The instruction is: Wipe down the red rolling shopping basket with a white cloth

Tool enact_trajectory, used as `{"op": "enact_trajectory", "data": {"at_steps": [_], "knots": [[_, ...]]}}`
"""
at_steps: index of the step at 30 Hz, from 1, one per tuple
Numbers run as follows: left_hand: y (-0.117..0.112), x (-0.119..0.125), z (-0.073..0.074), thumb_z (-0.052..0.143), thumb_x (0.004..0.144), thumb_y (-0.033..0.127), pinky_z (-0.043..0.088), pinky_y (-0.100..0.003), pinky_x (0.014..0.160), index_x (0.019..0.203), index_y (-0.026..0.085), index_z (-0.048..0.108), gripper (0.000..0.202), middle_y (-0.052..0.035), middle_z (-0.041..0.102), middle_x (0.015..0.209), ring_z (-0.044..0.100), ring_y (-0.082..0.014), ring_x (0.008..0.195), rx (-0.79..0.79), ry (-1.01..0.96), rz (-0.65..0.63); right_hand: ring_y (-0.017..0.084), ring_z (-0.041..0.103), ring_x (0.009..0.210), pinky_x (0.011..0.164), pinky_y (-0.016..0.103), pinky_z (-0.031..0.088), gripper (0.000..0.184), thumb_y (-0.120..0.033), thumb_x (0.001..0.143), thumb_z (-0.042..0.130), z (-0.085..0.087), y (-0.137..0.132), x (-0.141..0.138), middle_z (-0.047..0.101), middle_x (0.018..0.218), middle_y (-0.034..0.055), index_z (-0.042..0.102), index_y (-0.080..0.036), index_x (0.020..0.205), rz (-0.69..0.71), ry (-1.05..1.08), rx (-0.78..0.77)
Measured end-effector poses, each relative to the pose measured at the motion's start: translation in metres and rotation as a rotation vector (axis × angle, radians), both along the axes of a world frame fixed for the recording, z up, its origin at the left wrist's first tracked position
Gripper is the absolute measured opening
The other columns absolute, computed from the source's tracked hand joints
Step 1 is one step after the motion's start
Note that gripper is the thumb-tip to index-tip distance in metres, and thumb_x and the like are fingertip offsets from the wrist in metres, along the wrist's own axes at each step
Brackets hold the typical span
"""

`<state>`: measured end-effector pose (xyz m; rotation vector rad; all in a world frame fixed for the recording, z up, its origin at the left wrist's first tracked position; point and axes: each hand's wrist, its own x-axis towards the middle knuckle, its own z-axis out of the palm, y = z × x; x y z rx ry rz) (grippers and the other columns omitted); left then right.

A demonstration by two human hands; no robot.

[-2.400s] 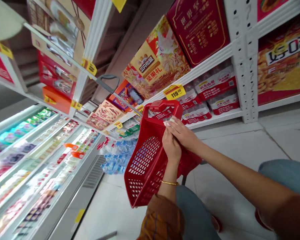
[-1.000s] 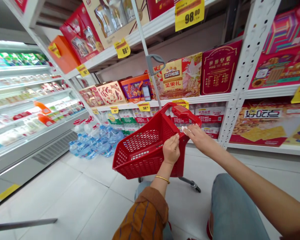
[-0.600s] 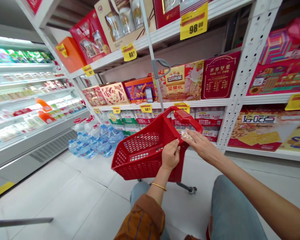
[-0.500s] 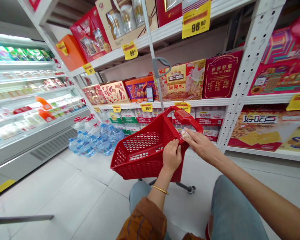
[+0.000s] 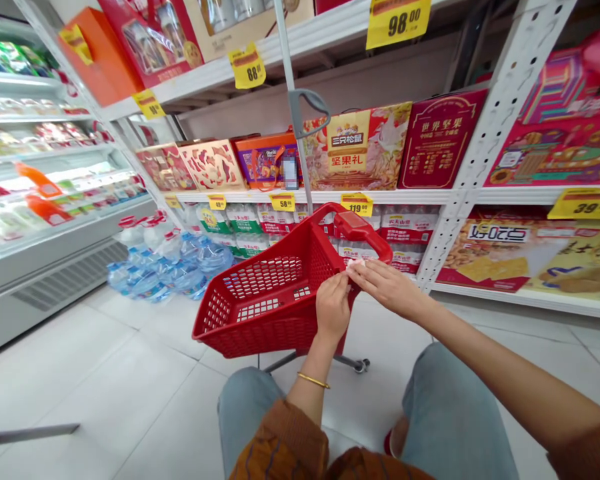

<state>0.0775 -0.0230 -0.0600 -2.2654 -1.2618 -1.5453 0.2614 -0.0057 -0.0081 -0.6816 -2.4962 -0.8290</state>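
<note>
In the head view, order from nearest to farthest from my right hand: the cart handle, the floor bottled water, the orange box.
1. Red cart handle, just ahead of the right hand.
2. Bottled water, floor, left.
3. Orange box, high shelf, far left.

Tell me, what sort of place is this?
Probably a supermarket aisle: white metal shelving with boxed goods and yellow price tags, a chilled display case, and a red wheeled shopping basket.

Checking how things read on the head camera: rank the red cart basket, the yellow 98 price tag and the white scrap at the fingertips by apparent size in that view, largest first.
1. Red cart basket
2. Yellow 98 price tag, cut off by the frame's top edge
3. White scrap, partly hidden by fingers
</note>
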Motion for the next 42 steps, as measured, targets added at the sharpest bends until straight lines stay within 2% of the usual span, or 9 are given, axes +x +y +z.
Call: {"op": "enact_trajectory", "data": {"at_steps": [8,15,19,22,26,31,42], "knots": [[0.004,0.003,-0.002,0.042,0.096,0.015,0.052,-0.039,0.091,0.122,0.015,0.060,0.031,-0.0117,0.070,0.114,0.064,-0.0204,0.108,0.045,-0.011,-0.017,0.024,0.053,0.123,0.105,0.045,0.044,0.044,-0.007,0.093,0.040,0.007,0.003,0.009,0.059,0.132,0.0153,0.047,-0.013,0.136,0.006,0.018,-0.049],[0.002,0.007,-0.004,0.042,0.096,0.015,0.051,-0.038,0.091,0.125,0.016,0.058,0.033,-0.0110,0.070,0.115,0.063,-0.0194,0.109,0.048,-0.034,-0.027,0.029,0.048,0.128,0.108,0.052,0.039,0.044,-0.015,0.095,0.044,0.003,0.003,0.029,0.056,0.133,0.0166,0.043,-0.013,0.139,-0.125,0.130,-0.048],[-0.003,0.011,-0.004,0.040,0.096,0.014,0.046,-0.041,0.099,0.125,0.019,0.058,0.034,-0.0089,0.069,0.117,0.062,-0.0180,0.111,0.002,-0.058,0.021,0.031,0.047,0.128,0.108,0.056,0.039,0.049,-0.013,0.094,0.041,-0.002,-0.007,0.019,0.055,0.133,0.0216,0.038,-0.009,0.143,-0.185,0.196,-0.042],[-0.006,0.013,-0.005,0.039,0.096,0.014,0.040,-0.044,0.105,0.123,0.020,0.059,0.034,-0.0083,0.069,0.118,0.062,-0.0178,0.112,-0.009,-0.071,0.050,0.029,0.047,0.128,0.108,0.053,0.040,0.049,-0.009,0.094,0.038,-0.007,-0.018,-0.003,0.055,0.134,0.0184,0.040,-0.011,0.143,-0.150,0.137,-0.057],[-0.008,0.011,-0.008,0.039,0.095,0.014,0.039,-0.044,0.106,0.119,0.017,0.061,0.033,-0.0098,0.069,0.117,0.063,-0.0183,0.109,0.024,-0.078,0.041,0.027,0.051,0.123,0.106,0.048,0.043,0.045,-0.010,0.093,0.041,-0.010,-0.023,-0.021,0.059,0.131,0.0157,0.048,-0.012,0.138,-0.108,0.100,-0.024],[-0.009,0.007,-0.010,0.040,0.094,0.012,0.042,-0.042,0.103,0.119,0.018,0.062,0.034,-0.0095,0.070,0.115,0.064,-0.0183,0.108,0.052,-0.062,0.023,0.025,0.051,0.122,0.105,0.044,0.044,0.044,-0.012,0.094,0.046,-0.009,-0.017,-0.009,0.059,0.133,0.0121,0.049,-0.017,0.137,-0.079,0.105,-0.064],[-0.011,0.007,-0.003,0.042,0.095,0.014,0.042,-0.040,0.101,0.123,0.021,0.060,0.034,-0.0069,0.070,0.117,0.063,-0.0170,0.109,-0.009,-0.088,-0.015,0.024,0.051,0.125,0.109,0.047,0.040,0.043,-0.013,0.094,0.047,-0.002,-0.014,0.012,0.058,0.134,0.0113,0.050,-0.020,0.136,-0.082,0.131,-0.118]]}}
